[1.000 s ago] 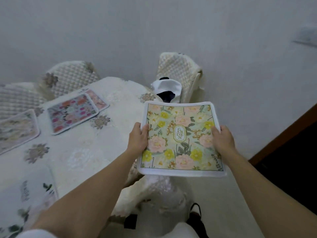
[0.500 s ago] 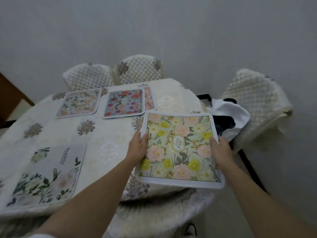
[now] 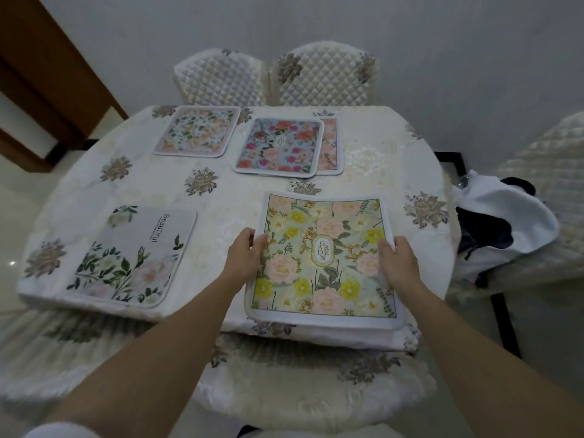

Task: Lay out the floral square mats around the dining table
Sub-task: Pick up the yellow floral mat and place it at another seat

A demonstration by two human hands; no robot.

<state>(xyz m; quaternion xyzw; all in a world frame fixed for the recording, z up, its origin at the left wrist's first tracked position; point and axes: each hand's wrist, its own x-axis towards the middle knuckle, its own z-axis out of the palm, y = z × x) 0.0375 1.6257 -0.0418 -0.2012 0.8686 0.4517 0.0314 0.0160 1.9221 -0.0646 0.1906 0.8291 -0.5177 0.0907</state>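
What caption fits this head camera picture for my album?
Left hand and right hand hold the Garden mat at the near edge of the dining table.

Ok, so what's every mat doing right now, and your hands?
Garden mat: held at both side edges, at the table's near edge.
Left hand: grips its left edge.
Right hand: grips its right edge.
Beautiful mat: lying flat.
Pale mat: lying flat.
Blue mat: flat, overlapping the pink mat.
Pink mat: mostly covered.
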